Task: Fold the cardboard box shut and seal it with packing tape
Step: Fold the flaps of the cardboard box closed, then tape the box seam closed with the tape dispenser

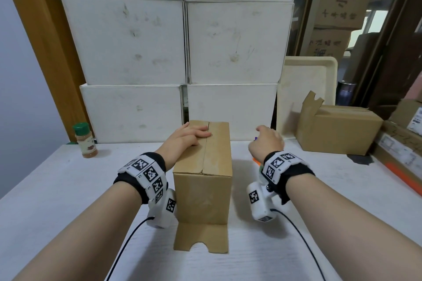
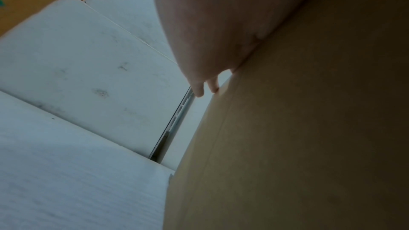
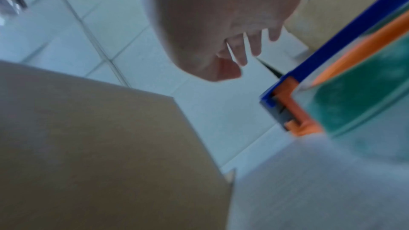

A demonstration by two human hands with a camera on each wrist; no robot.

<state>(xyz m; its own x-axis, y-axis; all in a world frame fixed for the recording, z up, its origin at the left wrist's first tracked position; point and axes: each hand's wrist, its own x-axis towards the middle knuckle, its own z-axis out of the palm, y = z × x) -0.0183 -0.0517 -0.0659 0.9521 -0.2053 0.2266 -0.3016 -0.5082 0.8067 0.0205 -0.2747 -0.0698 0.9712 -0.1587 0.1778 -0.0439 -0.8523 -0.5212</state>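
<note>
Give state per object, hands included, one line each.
cardboard box: upright, top flaps folded shut, untaped; one flap flat on the table.
left hand: open, pressing the top flaps.
right hand: open, above the dispenser, holding nothing.
tape dispenser: on the table, untouched.
spice jar: upright, capped.

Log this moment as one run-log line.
left hand flat on cardboard box flaps | right hand open above tape dispenser | untaped

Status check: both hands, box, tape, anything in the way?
Left hand flat on box flaps. Right hand open above tape dispenser, not gripping. No tape on seam. Nothing blocking.
</note>
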